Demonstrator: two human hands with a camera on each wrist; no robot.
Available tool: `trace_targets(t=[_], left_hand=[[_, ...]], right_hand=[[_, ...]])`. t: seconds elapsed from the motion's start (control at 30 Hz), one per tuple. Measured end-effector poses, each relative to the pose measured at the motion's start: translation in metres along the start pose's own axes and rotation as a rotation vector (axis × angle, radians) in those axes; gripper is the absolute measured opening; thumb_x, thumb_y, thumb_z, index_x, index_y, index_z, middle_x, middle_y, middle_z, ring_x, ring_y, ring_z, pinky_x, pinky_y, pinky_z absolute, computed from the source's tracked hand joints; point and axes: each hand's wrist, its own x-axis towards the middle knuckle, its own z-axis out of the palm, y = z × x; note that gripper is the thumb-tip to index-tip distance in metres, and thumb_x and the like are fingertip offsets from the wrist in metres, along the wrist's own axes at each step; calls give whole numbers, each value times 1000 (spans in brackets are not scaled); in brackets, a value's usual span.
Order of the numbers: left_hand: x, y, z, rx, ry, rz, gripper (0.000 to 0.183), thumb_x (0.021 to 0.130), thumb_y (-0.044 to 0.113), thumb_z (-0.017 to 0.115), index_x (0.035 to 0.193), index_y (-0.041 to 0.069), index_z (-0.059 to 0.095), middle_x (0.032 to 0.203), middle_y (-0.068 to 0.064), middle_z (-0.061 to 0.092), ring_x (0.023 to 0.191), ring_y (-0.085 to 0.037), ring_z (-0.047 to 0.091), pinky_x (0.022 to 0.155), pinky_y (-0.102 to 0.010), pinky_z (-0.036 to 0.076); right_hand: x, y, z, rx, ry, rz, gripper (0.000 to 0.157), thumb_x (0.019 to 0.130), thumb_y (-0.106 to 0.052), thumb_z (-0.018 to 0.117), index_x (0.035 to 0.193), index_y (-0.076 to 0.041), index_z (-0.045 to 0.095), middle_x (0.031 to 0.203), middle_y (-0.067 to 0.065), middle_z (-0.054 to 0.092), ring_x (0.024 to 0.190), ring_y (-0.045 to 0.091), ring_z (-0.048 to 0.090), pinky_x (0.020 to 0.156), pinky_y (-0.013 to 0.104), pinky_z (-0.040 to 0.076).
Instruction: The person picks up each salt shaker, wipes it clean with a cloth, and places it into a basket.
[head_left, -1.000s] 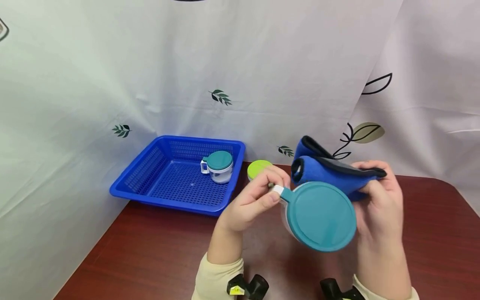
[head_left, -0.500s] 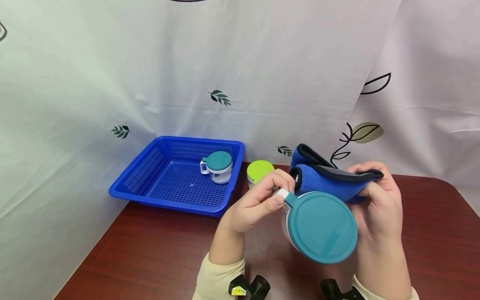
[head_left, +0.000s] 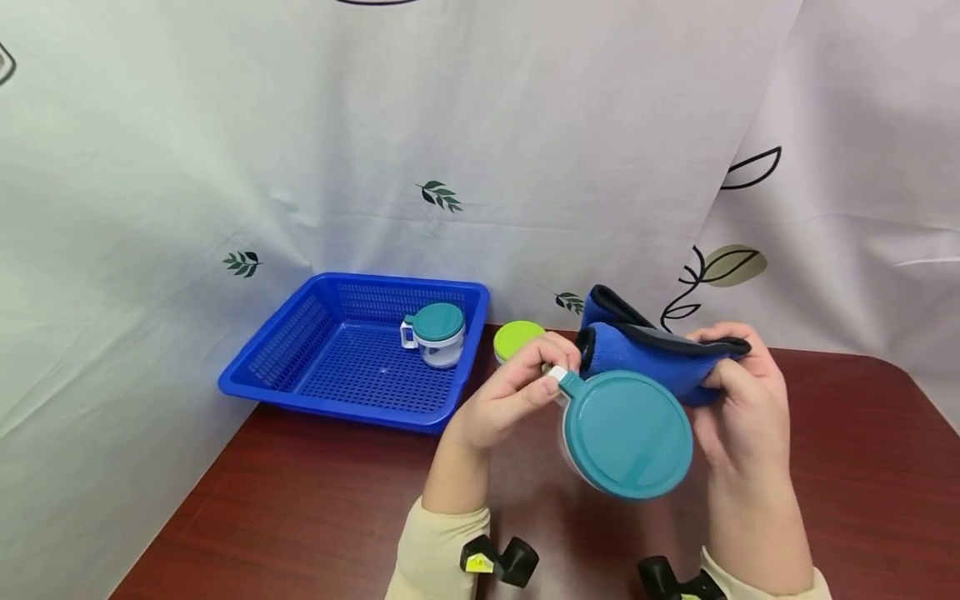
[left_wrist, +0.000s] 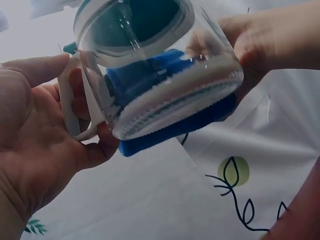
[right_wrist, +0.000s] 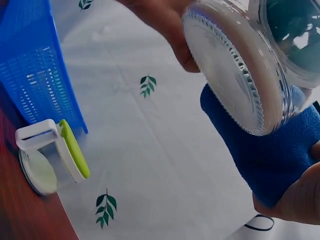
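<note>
My left hand (head_left: 504, 396) grips the white handle of a clear glass seasoning jar with a teal lid (head_left: 628, 435). The jar is held tilted above the table, lid toward the head camera. In the left wrist view the jar's glass (left_wrist: 165, 90) is see-through, and the fingers curl through its handle (left_wrist: 67, 97). My right hand (head_left: 750, 408) holds a folded blue cloth with black edging (head_left: 645, 358) on the jar's far side. From the right wrist, the cloth (right_wrist: 265, 155) lies against the glass close to the ribbed jar bottom (right_wrist: 225, 70).
A blue plastic basket (head_left: 352, 412) stands at the back left of the red-brown table (head_left: 315, 500). Inside it sits another teal-lidded jar (head_left: 439, 333). A jar with a lime-green lid (head_left: 517, 337) stands right of the basket, partly behind my left hand. A patterned white curtain (head_left: 525, 167) hangs behind.
The jar dipped slightly, then rose again and shifted a little left. My right hand and the cloth have also moved slightly left. Both grips look the same.
</note>
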Motion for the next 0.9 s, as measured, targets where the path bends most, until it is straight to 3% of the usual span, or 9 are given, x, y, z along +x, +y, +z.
trace_targets(t=[0.27,0.4,0.47,0.63,0.7,0.9], left_hand=[[-4,-11,-6,-66,30,20,38,98,27,44,96,-10,34,100,-7,40,94,-17,38,76,-27,37],[0,-14,-9,-62,-2,24,36,98,28,44,97,-8,37,101,-8,41,95,-19,39,80,-30,38],[0,-15,-13,-68,-17,32,29,98,27,43,100,-2,41,102,-6,42,95,-19,39,80,-30,39],[-2,-14,-27,-22,-7,63,13,98,27,42,107,18,46,107,1,43,95,-18,40,77,-26,38],[-4,-12,-31,6,6,65,13,98,27,43,108,19,47,108,2,43,96,-18,40,79,-27,36],[-11,-14,-33,-9,23,40,14,99,26,41,111,21,47,111,3,43,101,-18,39,83,-26,36]], right_hand=[[4,-8,-6,81,24,-25,50,64,27,9,82,14,54,79,25,60,71,30,59,59,30,50],[4,-3,0,-11,37,-62,46,63,28,13,81,13,53,78,24,60,72,29,57,60,29,49],[5,2,5,-56,28,-76,45,61,29,16,81,13,53,78,23,59,74,30,56,61,29,49],[12,6,11,-82,-58,-79,46,57,29,17,81,12,53,79,22,60,80,30,57,66,29,49],[15,5,11,-134,-94,-78,48,57,29,18,81,9,54,79,20,61,80,28,57,66,27,49],[18,7,3,-106,-194,-82,47,57,31,17,83,12,52,80,22,61,82,29,56,66,27,50]])
